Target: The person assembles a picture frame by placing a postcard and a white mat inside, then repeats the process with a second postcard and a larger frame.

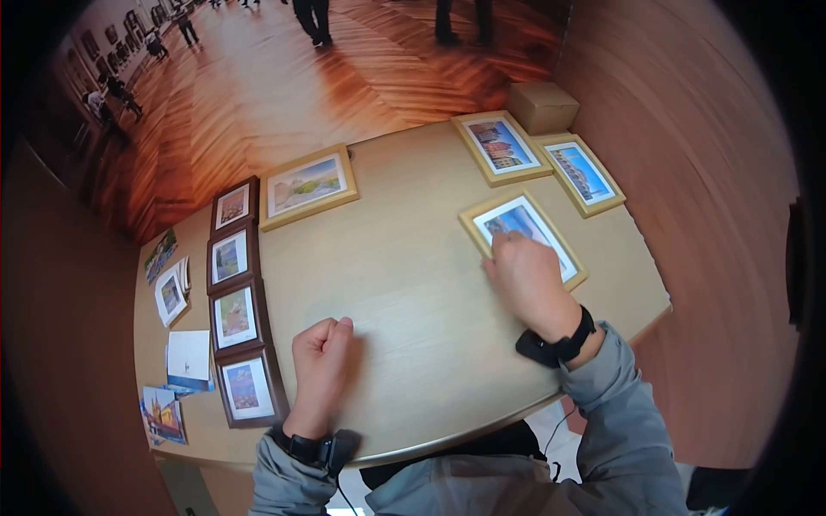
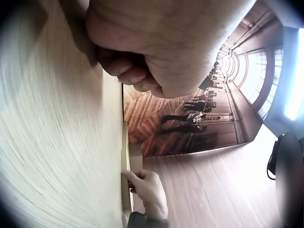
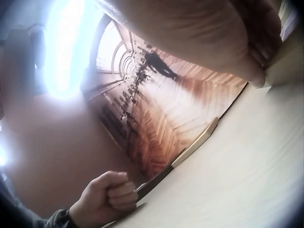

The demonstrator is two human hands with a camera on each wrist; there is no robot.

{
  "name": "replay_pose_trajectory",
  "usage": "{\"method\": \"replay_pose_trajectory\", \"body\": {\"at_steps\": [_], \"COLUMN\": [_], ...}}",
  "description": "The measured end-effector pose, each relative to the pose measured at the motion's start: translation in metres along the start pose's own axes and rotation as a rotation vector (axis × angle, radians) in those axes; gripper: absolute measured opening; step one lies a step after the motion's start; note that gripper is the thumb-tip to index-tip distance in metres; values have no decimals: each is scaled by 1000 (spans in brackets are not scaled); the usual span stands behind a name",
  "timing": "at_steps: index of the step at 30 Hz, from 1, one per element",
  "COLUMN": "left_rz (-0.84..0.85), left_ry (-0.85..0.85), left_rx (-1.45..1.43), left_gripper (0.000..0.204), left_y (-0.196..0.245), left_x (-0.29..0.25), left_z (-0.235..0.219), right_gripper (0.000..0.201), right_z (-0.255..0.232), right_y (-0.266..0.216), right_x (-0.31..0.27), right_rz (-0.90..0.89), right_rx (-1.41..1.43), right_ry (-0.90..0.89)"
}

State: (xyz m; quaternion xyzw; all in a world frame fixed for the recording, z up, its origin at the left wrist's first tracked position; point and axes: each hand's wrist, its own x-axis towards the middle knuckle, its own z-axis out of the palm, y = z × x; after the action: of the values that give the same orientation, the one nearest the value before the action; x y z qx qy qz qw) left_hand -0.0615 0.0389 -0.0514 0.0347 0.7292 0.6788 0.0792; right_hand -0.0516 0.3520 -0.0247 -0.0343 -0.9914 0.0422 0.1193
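Observation:
My right hand (image 1: 529,275) is at the near left side of a gold picture frame (image 1: 527,215) with a blue city picture. Thumb and curled fingers grip its edge, and the hand covers part of the picture. In the left wrist view the right hand (image 2: 149,190) shows its thumb at the frame's rim. My left hand (image 1: 320,370) is a fist over the near middle of the table, holding nothing. The right wrist view shows the same left fist (image 3: 107,197), fingers curled in, beside a dark frame (image 3: 154,183).
Dark brown frames (image 1: 236,318) line up in a column on the left, beside loose prints (image 1: 163,413) and a white card (image 1: 188,354). A gold landscape frame (image 1: 308,187) lies at the back. Two gold frames (image 1: 501,146) (image 1: 585,175) and a cardboard box (image 1: 544,107) sit back right.

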Motion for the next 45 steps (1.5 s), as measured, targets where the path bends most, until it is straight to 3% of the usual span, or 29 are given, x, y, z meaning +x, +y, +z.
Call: {"method": "replay_pose_trajectory", "body": {"at_steps": [1, 3, 8, 10, 11, 14, 18, 21, 23, 25, 30, 32, 33, 35, 37, 41, 45], "left_rz": [-21, -22, 8, 147, 139, 173, 172, 163, 163, 380, 180, 139, 204, 265, 124, 62, 90], "left_ry": [7, 17, 85, 158, 170, 239, 260, 173, 180, 190, 120, 127, 155, 177, 137, 117, 129], "left_rx": [-14, -39, -43, -2, 4, 122, 260, 590, 620, 780, 701, 689, 766, 841, 886, 882, 900], "left_gripper": [52, 52, 49, 37, 37, 11, 18, 36, 44, 49, 43, 40, 40, 39, 38, 42, 38], "left_y": [1, 0, 6, 8, 10, 7, 6, 7, 7, 0, 15, 15, 11, 10, 18, 23, 21], "left_x": [0, 0, 0, 1, 2, 5, 4, 3, 3, 5, 0, 1, 2, 2, 1, 1, 1], "left_z": [1, 2, 1, 0, 0, -5, -3, -7, -8, -13, -15, -18, -20, -21, -19, -17, -17], "right_gripper": [26, 10, 11, 12, 12, 13, 11, 12, 13, 14, 18, 22, 22, 25, 27, 31, 29], "right_z": [-1, -5, -7, -6, -5, -2, 2, 2, 4, 6, -5, -17, -18, -19, -13, -4, 1], "right_y": [-9, -27, -56, -62, -65, -71, -75, -75, -74, -75, -70, -56, -52, -43, -31, -33, -36], "right_x": [-4, -14, -34, -38, -40, -44, -44, -42, -42, -43, -32, -23, -19, -12, -8, -8, -11], "right_rz": [-11, -246, -536, -617, -687, -784, -839, -898, -945, -948, -948, -669, -671, -201, -157, -98, -162], "right_rx": [5, 63, 287, 364, 429, 491, 573, 612, 627, 648, 749, 699, 704, 601, 563, 581, 504], "right_ry": [-4, 66, -66, -83, -92, -121, -113, -155, -177, -190, -162, -13, -19, 41, -62, -265, -198]}}
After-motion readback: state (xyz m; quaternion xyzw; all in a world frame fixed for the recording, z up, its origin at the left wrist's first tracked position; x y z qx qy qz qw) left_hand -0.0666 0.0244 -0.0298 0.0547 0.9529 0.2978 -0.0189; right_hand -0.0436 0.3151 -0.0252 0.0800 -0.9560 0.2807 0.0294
